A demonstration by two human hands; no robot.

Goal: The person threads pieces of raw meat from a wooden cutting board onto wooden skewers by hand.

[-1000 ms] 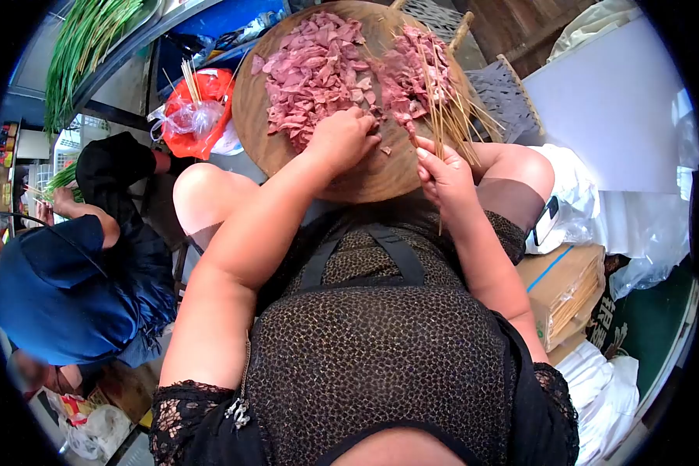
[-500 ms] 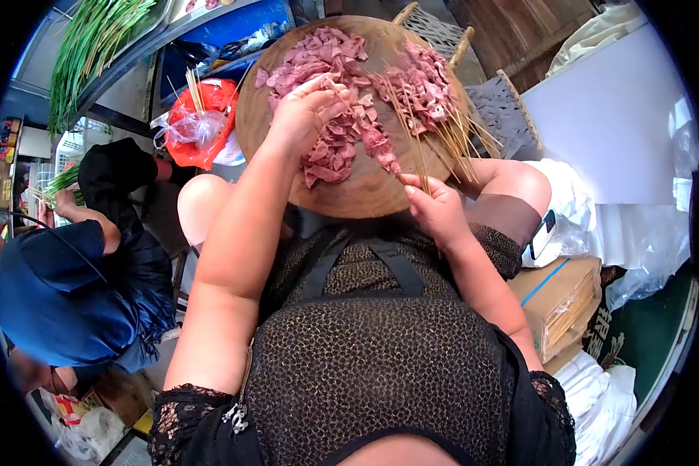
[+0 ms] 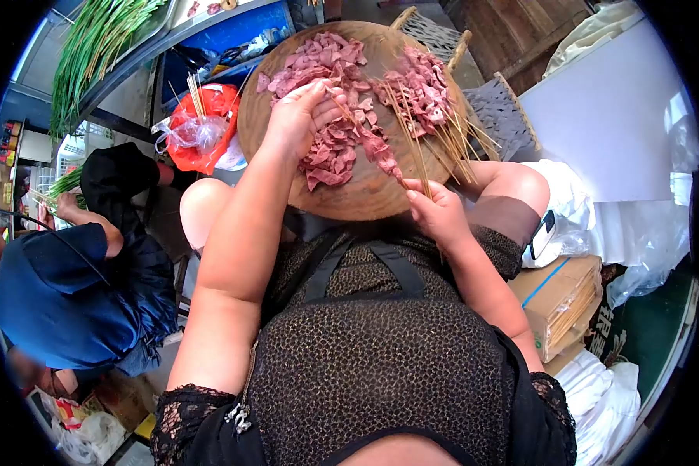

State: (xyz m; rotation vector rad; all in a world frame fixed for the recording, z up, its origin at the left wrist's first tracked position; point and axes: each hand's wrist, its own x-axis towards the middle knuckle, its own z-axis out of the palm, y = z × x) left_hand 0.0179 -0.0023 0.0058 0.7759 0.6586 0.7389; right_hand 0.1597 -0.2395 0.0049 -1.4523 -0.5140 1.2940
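A round wooden board lies before my knees. It carries a large heap of sliced pink meat at the left and a smaller pile of skewered meat at the right, with several bare stick ends pointing toward me. My left hand is over the large heap, thumb and fingers pinched on a meat slice at the far end of a skewer. Held low by my right hand, the skewer with bunched meat slants up and left. My right hand also grips several bare bamboo sticks.
A red plastic bag with upright sticks stands left of the board. Beyond it are a blue bin and long green vegetables. A person in dark blue sits at the left. At the right are a cardboard box, phone and white bags.
My left hand has moved from the heap's near edge up and left to the skewer's far end. My right hand has lowered slightly, still holding the sticks. The board appears lower in view.
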